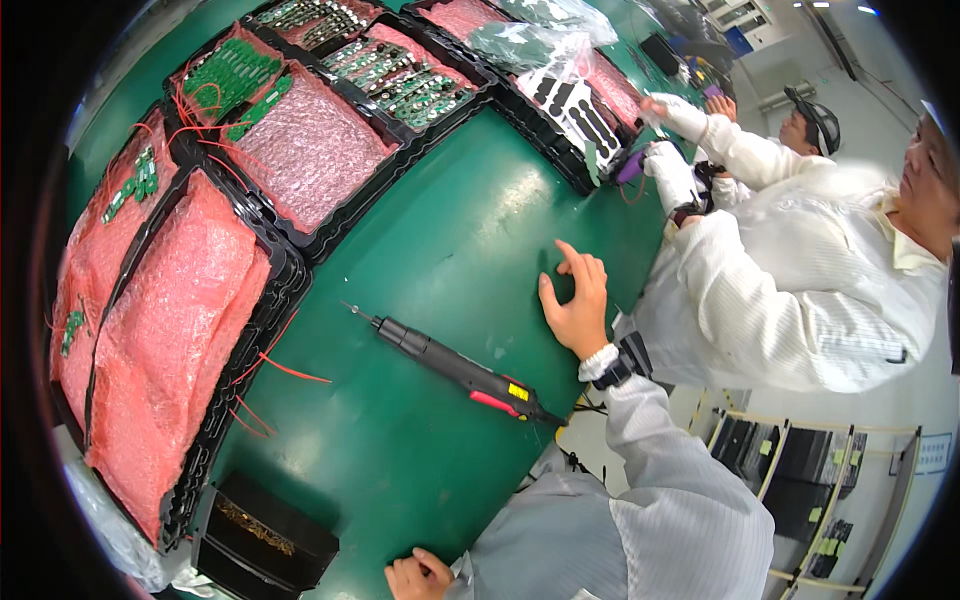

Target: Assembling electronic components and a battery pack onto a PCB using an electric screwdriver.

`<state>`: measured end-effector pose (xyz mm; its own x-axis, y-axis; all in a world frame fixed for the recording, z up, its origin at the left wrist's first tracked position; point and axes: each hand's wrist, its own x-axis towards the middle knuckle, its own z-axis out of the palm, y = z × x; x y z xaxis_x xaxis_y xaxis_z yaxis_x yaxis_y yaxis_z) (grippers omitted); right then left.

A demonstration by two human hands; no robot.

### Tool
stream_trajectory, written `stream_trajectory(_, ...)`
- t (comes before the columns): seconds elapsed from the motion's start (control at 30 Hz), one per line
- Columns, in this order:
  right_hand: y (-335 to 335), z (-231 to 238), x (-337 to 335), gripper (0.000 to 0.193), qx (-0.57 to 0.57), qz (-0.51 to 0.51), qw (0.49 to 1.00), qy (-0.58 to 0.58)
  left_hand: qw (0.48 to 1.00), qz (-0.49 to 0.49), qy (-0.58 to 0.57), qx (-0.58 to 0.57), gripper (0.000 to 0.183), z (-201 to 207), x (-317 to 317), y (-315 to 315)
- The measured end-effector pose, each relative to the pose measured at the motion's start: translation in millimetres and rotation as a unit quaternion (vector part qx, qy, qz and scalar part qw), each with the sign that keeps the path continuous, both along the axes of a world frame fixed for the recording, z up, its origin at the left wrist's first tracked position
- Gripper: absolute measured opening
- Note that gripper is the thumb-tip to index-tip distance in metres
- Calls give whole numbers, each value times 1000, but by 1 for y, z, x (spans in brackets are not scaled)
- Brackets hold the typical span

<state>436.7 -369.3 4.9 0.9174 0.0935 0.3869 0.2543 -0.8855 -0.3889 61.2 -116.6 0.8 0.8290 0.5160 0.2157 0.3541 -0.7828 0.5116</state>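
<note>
My right hand (580, 305) hovers over or rests on the green table with thumb and fingers apart, holding nothing. Just left of it lies a black electric screwdriver (440, 358) with a red lever and a yellow label, its bit pointing to the far left. At the near table edge my left hand (418, 577) has its fingers curled in, and I see nothing in them. A black box (310, 550) with a heap of small brass-coloured pieces, perhaps screws (255, 525), stands to the left of that hand.
Black trays lined with pink bubble wrap (185, 330) fill the left and far side. Several green circuit boards (232, 78) lie in them, with red wires (290, 370) trailing out. Two co-workers in white sit at the right; a purple tool (630, 167) is by them. A rack (790, 450) stands behind.
</note>
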Motion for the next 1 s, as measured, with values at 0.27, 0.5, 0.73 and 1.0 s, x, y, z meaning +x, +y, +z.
stream_trajectory(0.27,-1,-2,0,40,6,-22,1000,-10,995,-54,76,-27,35,11,-5,5)
stream_trajectory(0.5,0,0,-4,38,21,-19,1000,3,993,-13,97,-71,34,22,-8,5)
stream_trajectory(0.73,-10,-11,-5,37,40,2,999,-25,971,-120,148,-142,28,37,-23,31)
stream_trajectory(1.0,-21,-25,9,33,38,3,998,-48,951,35,197,-235,31,54,-94,26)
